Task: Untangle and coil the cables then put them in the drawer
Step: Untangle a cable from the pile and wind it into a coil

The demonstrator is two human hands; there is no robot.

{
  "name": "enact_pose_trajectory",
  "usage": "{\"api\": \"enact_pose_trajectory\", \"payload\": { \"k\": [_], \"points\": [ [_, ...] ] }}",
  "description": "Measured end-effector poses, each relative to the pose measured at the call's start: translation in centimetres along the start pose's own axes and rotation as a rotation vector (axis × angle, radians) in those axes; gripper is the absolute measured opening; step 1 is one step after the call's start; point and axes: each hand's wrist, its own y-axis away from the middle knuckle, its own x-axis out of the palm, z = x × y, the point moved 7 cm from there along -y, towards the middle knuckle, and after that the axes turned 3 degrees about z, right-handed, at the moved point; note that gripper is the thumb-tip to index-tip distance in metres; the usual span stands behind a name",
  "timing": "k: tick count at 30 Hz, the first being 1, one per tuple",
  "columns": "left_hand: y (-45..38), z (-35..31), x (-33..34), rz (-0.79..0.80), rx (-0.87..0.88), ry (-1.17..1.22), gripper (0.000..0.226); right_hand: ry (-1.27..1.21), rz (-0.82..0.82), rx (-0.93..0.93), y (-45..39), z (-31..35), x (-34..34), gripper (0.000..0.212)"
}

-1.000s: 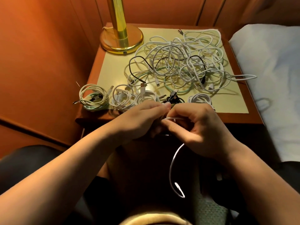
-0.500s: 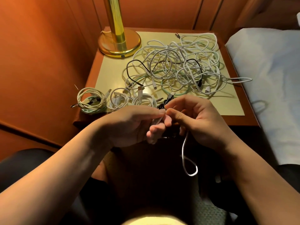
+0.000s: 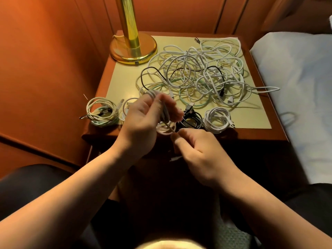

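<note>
Clearly the white cable [image 3: 166, 121] is light and limp: it hangs in soft loops from the left hand [image 3: 143, 121], whose fingers curl round the gathered turns, while the right hand [image 3: 195, 150] pinches the loose tail just below, in front of the nightstand's [image 3: 251, 135] front edge. I'd judge it wants holding across the whole bundle, or the smooth turns will spring apart. Finished coils [image 3: 217, 119] sit in a row along that front edge, a black one [image 3: 193, 119] among them. The tangle [image 3: 197, 74] fills the back right of the top, beside the lamp [image 3: 133, 49] at the back left corner.
</note>
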Motion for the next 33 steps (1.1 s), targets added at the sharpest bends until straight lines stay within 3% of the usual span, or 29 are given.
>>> {"api": "enact_pose_trajectory", "payload": {
  "k": [3, 5, 8, 13, 17, 20, 23, 28, 33],
  "points": [
    [0.4, -1.0, 0.6, 0.137, 0.152, -0.546, 0.027, 0.035, -0.149, -0.059, 0.6, 1.2, -1.5, 0.035],
    [0.3, -0.6, 0.6, 0.199, 0.064, -0.635, 0.026, 0.065, -0.221, -0.107, 1.1, 1.7, -2.4, 0.035],
    [0.5, 0.0, 1.6, 0.33, -0.09, -0.488, 0.034, 0.106, -0.287, -0.185, 1.5, 1.9, -3.4, 0.034],
    [1.2, 0.9, 2.6, 0.534, -0.293, -0.149, 0.045, -0.013, -0.302, -0.252, 1.3, 1.5, -4.4, 0.011],
    [1.9, 1.5, 3.7, 0.61, -0.433, 0.307, 0.043, -0.303, -0.036, -0.19, 0.3, 1.0, -2.9, 0.03],
    [2.3, 1.8, 4.6, 0.614, -0.494, 0.521, 0.049, -0.379, 0.035, -0.155, 0.2, 1.2, -2.3, 0.031],
    [2.4, 1.9, 4.6, 0.554, -0.541, 0.501, 0.055, -0.273, 0.063, -0.14, 0.2, 1.1, -2.3, 0.027],
    [1.8, 3.1, 4.5, 0.429, -0.593, 0.341, 0.065, 0.173, -0.022, -0.186, 0.2, 0.9, -3.5, 0.023],
    [1.6, 3.5, 4.2, 0.323, -0.585, 0.271, 0.073, 0.267, -0.058, -0.192, 0.0, 0.7, -3.7, 0.027]
  ]
}}
